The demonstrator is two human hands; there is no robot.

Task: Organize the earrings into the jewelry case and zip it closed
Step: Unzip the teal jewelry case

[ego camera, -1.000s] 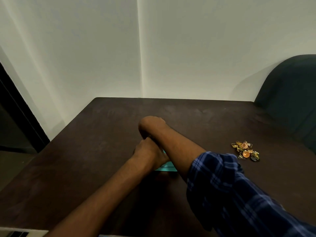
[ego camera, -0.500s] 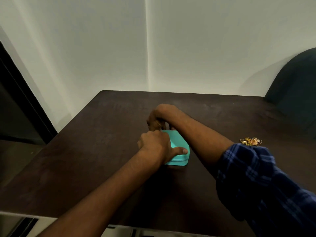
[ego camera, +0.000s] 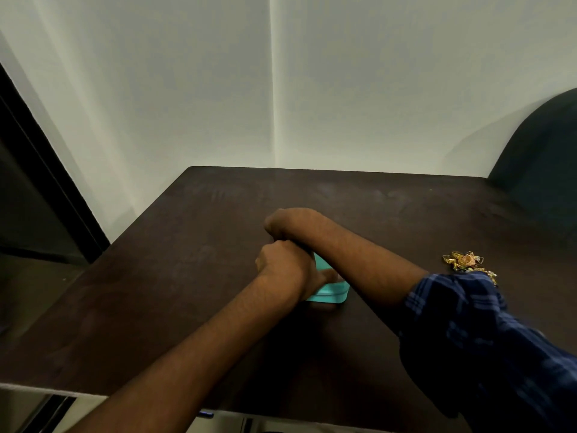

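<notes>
A small turquoise jewelry case [ego camera: 331, 290] lies flat near the middle of the dark table; only its near right corner shows. My left hand [ego camera: 285, 270] presses down on top of it, thumb along its front edge. My right hand [ego camera: 288, 221] curls over the case's far end, fingers hidden behind the wrist, so what they hold cannot be seen. A heap of gold earrings [ego camera: 465, 262] lies on the table to the right, partly hidden by my blue plaid sleeve.
The dark brown table [ego camera: 193, 276] sits in a corner of white walls. A dark chair back [ego camera: 543, 170] stands at the far right. A dark door frame [ego camera: 40, 189] is at the left. The table's near edge runs along the bottom.
The camera has shifted slightly. My left hand has slid further over the case, covering more of it. My right hand stays at the case's far end.
</notes>
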